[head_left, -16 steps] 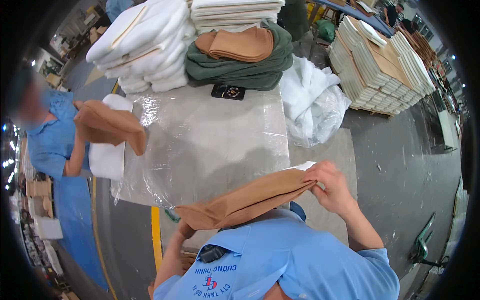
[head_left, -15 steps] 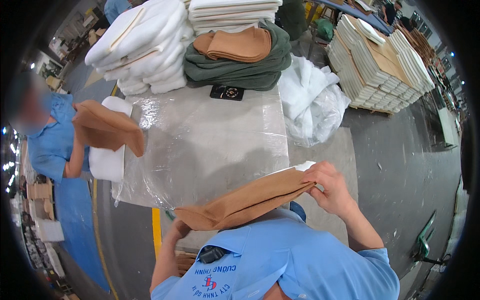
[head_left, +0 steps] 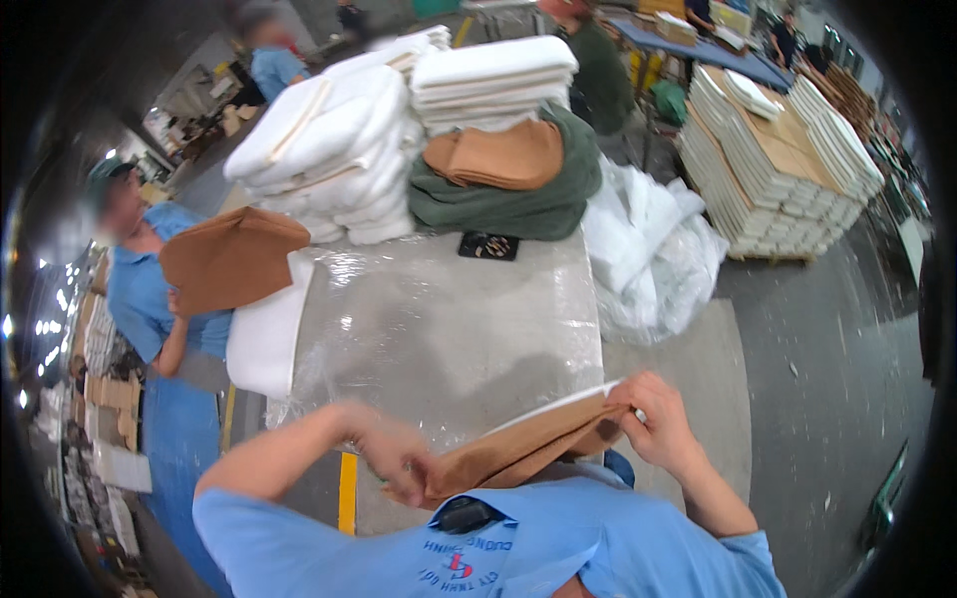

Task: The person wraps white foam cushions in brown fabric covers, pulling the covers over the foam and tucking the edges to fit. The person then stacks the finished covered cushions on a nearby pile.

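A brown fabric cover (head_left: 518,450) hangs folded at the near edge of the table, close against my body. Along its far side shows the white edge of a foam pad (head_left: 563,403); how much of the pad lies inside the cover is hidden. My right hand (head_left: 653,414) pinches the cover's right end between thumb and fingers. At the left end, my left hand (head_left: 394,456) is over the fabric, its fingers pointing down and smeared by motion, so I cannot tell whether they grip it.
The plastic-covered table (head_left: 449,329) carries stacks of white pads (head_left: 329,149), a green fabric pile (head_left: 498,204) with folded brown covers (head_left: 495,156) on it, and a small black item (head_left: 488,246). A co-worker (head_left: 150,259) at left holds another brown cover (head_left: 234,259). Clear plastic wrapping (head_left: 653,249) bulges at right.
My left hand has come up from below the cover's left end to above it, with the elbow raised outward. My right hand keeps its pinch. The co-worker's cover is spread wider, and the view has shifted.
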Motion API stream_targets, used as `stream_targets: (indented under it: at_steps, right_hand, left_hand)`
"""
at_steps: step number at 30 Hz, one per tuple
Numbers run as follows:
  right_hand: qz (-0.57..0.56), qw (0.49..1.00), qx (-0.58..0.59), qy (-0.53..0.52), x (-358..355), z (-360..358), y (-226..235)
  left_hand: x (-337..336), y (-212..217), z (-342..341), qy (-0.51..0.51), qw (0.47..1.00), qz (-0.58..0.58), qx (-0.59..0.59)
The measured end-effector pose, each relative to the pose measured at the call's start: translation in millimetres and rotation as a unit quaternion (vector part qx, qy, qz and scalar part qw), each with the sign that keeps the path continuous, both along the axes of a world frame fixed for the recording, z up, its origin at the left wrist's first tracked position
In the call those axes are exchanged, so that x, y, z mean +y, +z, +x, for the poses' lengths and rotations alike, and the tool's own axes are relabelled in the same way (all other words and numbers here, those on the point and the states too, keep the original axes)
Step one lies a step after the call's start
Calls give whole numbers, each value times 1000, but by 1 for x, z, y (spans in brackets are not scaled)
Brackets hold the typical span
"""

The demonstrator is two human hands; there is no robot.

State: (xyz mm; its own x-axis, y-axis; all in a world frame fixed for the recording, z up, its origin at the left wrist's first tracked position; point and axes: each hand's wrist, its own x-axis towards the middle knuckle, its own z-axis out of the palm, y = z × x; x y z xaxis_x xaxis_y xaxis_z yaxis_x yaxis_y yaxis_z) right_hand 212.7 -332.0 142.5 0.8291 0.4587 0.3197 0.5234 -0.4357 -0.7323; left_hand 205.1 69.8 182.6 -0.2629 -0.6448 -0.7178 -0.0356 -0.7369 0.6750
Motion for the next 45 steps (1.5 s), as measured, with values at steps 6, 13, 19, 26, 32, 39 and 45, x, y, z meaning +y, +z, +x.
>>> stream_targets:
  at_steps: [6,13,19,26,32,39,45]
  right_hand:
    - [49,998,-32,-23,-7,-14,-9]
    - [60,996,-35,-54,-1,-26,-16]
    - [86,990,-67,-89,-2,-40,-19]
    - [300,897,163,-279,-36,-51,-80]
    - [430,727,420,-332,-41,-85,-165]
    - [495,642,545,-216,-9,-97,-188]
    - [576,609,541,-69,-2,-109,-186]
  left_hand:
    - [-150,-47,149,113,967,-180,-143]
    - [-265,-166,127,461,768,-317,-311]
    - [-277,-152,99,503,641,-376,-441]
    - [-254,-113,74,532,679,-304,-404]
    - [-231,-79,71,298,847,-352,-265]
    - [-225,-76,54,233,857,-373,-268]
    - [-226,-43,23,257,834,-392,-290]
